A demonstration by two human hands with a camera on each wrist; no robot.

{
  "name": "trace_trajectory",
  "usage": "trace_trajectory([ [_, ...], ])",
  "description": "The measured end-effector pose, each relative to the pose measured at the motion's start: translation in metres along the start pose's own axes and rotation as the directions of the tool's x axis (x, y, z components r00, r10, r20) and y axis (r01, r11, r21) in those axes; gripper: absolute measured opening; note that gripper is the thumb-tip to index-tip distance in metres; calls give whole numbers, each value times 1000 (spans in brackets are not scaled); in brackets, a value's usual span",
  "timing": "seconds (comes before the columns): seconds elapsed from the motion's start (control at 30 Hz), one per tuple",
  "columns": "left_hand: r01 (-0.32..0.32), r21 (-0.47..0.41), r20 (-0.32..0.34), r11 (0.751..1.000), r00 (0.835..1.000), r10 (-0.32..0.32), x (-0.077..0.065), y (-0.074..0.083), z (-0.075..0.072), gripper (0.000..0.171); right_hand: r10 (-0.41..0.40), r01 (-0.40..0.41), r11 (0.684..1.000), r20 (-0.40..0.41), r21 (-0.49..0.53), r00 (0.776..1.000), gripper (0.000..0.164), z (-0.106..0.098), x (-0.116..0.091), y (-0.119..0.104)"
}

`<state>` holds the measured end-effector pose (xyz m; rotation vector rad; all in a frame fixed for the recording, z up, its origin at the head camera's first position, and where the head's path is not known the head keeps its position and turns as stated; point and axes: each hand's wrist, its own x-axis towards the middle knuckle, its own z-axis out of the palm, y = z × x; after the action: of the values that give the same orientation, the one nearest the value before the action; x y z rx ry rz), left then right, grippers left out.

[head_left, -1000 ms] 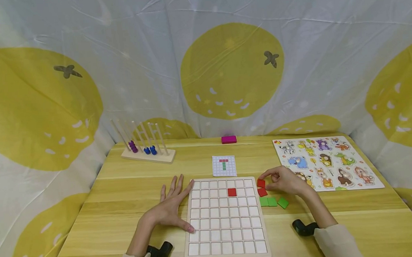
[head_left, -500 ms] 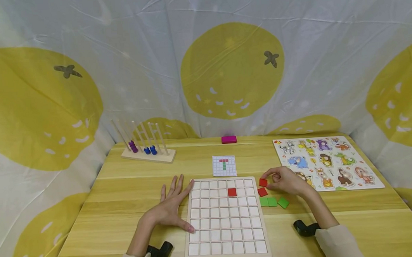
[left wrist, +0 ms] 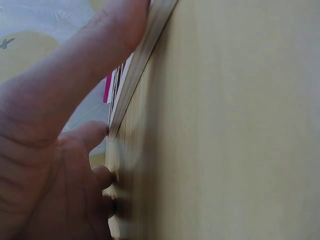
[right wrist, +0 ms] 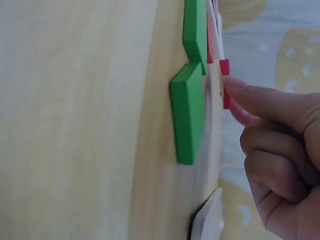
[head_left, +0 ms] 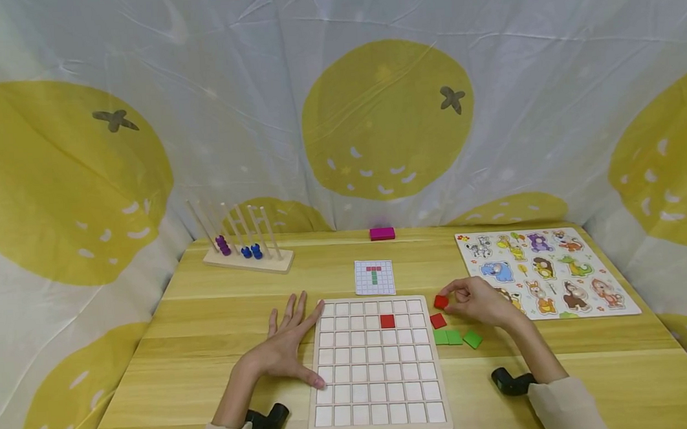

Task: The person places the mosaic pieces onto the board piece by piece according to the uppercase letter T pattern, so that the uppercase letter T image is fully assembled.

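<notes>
Fruit-print curtain point(head_left: 274, 114) hangs behind a pale wood table point(head_left: 182, 352). Animal puzzle point(head_left: 601, 262) lies far right; bead stand point(head_left: 249, 263) far left. Gridded board point(head_left: 375, 355) sits near centre, one red tile point(head_left: 387, 321) in a cell. Left hand point(head_left: 286, 350) spread wide, touching the board's left edge. Right hand point(head_left: 479, 301) pinches a second red tile point(head_left: 441, 302) just right of the board. Change: over the last second that tile has shifted right and come apart from a third red tile point(head_left: 438, 321) (judged singled out, grip secure). Green tiles point(head_left: 454, 337) lie nearer.
</notes>
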<state>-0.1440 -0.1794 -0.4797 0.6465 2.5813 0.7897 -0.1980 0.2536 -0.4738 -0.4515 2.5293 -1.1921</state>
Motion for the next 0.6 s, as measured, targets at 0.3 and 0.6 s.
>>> trace_trajectory([
  [0.3,2,-1,0,1000,1000,-2,-1,-1,1,145,-55,55,998,32,-2,998,22,11,5,-27],
  [0.6,-1,16,7,1000,1000,1,-1,-2,2,145,-133,133,991,119,8,984,22,32,21,-55],
])
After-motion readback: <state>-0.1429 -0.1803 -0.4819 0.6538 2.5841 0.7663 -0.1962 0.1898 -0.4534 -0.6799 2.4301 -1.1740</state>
